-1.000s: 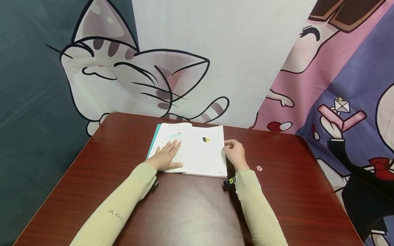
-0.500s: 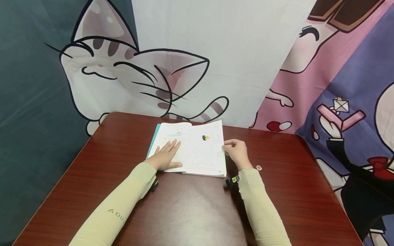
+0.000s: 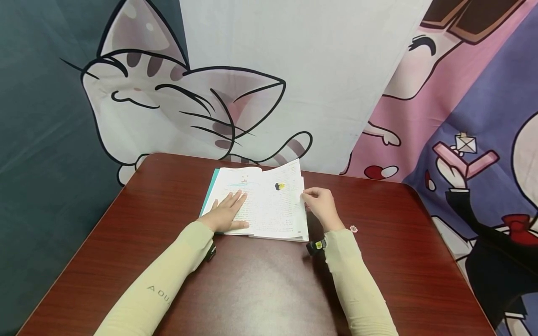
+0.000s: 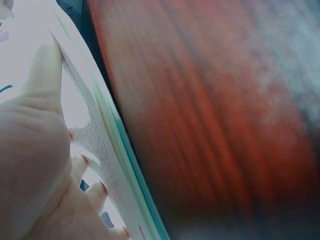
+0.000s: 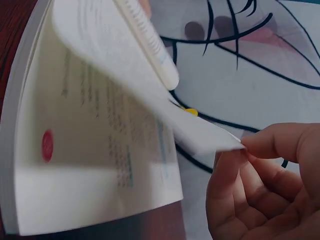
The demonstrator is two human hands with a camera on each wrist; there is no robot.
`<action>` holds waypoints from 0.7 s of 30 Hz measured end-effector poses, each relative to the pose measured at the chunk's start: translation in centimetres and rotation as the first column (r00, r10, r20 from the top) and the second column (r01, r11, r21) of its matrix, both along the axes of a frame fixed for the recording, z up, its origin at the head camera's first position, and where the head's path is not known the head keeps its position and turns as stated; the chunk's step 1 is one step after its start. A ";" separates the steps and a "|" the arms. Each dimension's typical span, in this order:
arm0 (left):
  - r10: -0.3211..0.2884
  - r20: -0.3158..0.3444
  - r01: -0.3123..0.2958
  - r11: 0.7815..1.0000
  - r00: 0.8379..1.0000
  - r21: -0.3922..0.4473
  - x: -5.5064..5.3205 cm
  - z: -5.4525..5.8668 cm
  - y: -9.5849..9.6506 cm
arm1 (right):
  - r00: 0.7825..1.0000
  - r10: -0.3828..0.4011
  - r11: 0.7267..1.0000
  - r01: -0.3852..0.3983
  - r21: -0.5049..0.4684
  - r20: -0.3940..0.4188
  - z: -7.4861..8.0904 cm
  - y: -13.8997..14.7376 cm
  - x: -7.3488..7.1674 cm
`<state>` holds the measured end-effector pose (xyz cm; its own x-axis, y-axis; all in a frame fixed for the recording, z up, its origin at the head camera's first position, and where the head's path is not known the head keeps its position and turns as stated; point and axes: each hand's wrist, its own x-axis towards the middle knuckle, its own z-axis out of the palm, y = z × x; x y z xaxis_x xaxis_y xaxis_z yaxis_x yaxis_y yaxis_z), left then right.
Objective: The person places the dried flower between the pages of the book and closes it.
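Observation:
An open book point(image 3: 269, 219) with a teal cover edge lies on the table. My left hand point(image 3: 226, 214) rests flat on its left page, fingers spread; the left wrist view shows the thumb and palm over the printed text. At the right side, my right hand point(image 3: 321, 205) pinches the outer edge of a page point(image 5: 200, 132) between thumb and fingers. That page is lifted and curved, and in the right wrist view the page beneath point(image 5: 95, 165), with a red oval mark, shows under it. A small yellow and dark picture point(image 3: 279, 186) is printed on the lifted page.
The brown wooden table point(image 3: 252, 289) extends around the book. A small pink flower-shaped piece point(image 3: 353, 229) lies beside the right sleeve, partly covered by it. Behind the table hangs a cloth point(image 3: 328, 84) with cartoon prints.
The right page's outer edge has risen and moved leftward, baring a strip of the page below. My right hand first shifted slightly right, then left with the page. My left hand stays put.

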<state>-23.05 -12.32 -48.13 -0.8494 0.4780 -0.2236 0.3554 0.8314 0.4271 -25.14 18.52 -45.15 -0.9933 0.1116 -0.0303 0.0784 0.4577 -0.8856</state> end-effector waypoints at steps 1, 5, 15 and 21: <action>0.000 0.000 0.000 1.000 1.000 -0.003 0.0 0.0 0.0 | 1.000 0.004 1.000 -0.004 -0.001 0.004 0.2 -0.1 0.1; 0.003 0.001 -0.003 1.000 1.000 -0.009 0.0 -0.1 0.0 | 1.000 0.020 1.000 -0.020 -0.007 0.004 0.8 -0.7 0.2; 0.002 0.010 -0.002 1.000 1.000 -0.006 -0.2 0.1 0.0 | 0.997 0.075 0.990 -0.076 -0.117 -0.007 1.6 -2.5 0.2; 0.002 0.000 -0.002 1.000 1.000 -0.019 -0.3 -0.2 -0.1 | 0.969 0.246 0.960 -0.248 -0.132 -0.031 1.3 -3.5 0.2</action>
<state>-23.33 -12.38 -48.30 -0.8506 0.4715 -0.2327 0.3533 0.8403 0.4113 -24.91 15.07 -43.90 -0.9898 -0.1419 -0.0140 -0.0352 0.3385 -0.9403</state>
